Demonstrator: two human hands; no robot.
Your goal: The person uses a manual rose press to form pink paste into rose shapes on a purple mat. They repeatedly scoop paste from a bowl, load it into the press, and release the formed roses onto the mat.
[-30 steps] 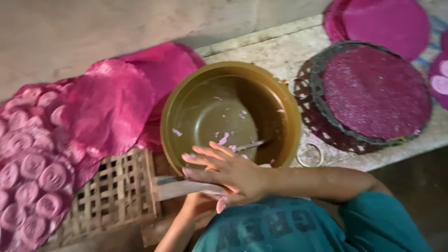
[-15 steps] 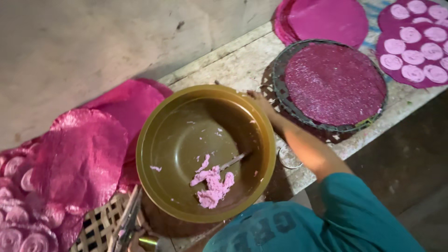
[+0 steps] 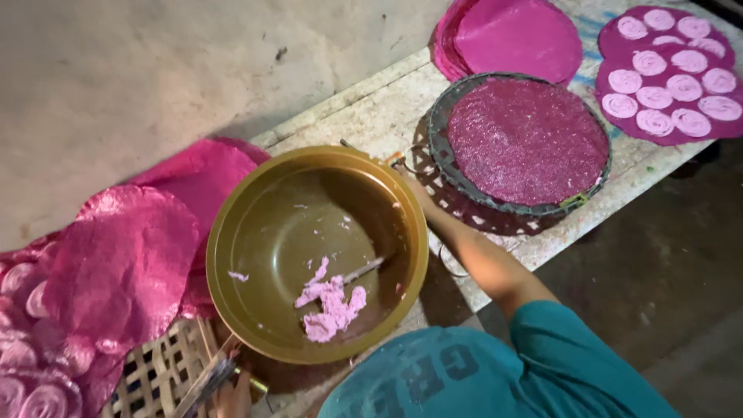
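Tabletop: a long pale slab running diagonally from lower left to upper right, rough and speckled, its far edge against a bare grey wall. It carries everything here in a row, so each piece sits within arm's reach.

Pink sheets, left: large thin glossy rounds, overlapped and draped, some with coiled spirals pressed on them. They lie partly over a woven bamboo rack, probably so air can pass under them.

Bowl: wide olive-brown basin at centre, tilted slightly toward the wearer, its left rim overlapping the sheets. Inside, near the bottom, a small lump of pale pink dough with a few smears up the wall; a thin utensil lies with its end against the dough. The bowl is nearly scraped out.

Round woven tray, right of the bowl: dark basket rim holding a grainy magenta disc that fills it flat to the edge.

Upper right: a stack of plain pink rounds, and beside it a dark pink sheet carrying rows of pale spiral coils, spaced apart without touching.

Right hand: the arm reaches from the teal shirt to the bowl's far right rim, between bowl and tray. It appears to steady the rim; the fingers are hidden behind it, so I cannot tell the grip.

Left hand: bottom edge, mostly out of frame, closed on thin sticks below the bowl.
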